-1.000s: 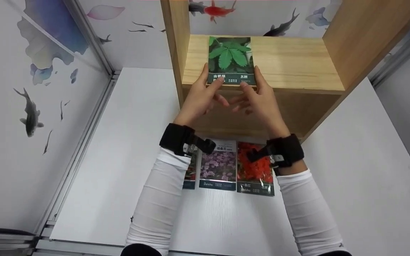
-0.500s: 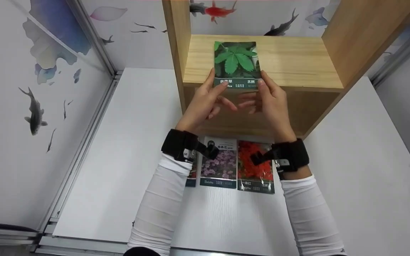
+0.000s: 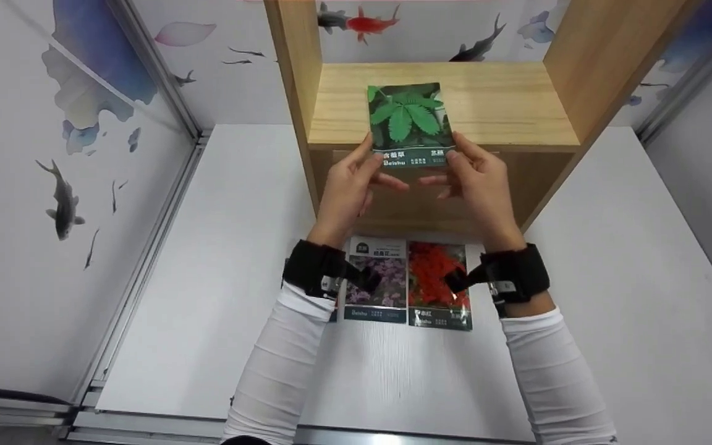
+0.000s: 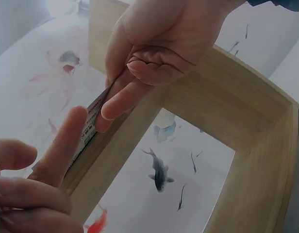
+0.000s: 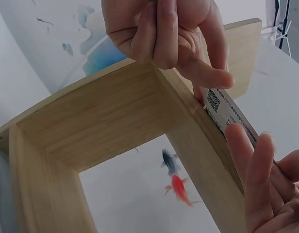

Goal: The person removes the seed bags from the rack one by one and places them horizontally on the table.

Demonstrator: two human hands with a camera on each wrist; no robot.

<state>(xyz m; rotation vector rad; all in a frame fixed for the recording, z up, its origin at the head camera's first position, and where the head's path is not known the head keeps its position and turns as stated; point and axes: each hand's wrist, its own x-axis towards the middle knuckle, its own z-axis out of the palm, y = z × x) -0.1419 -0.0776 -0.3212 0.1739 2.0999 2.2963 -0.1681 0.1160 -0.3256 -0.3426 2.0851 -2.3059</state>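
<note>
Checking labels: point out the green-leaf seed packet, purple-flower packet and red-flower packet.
green-leaf seed packet (image 3: 410, 118), head view, leaf picture
purple-flower packet (image 3: 382, 275), head view, flower picture
red-flower packet (image 3: 435, 278), head view, red blooms

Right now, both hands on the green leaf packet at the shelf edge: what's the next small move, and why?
Probably slide the green leaf-print seed packet a little further back onto the light wooden shelf board. Its near edge overhangs the board's front lip, and the left hand and right hand pinch only its near corners.
</note>
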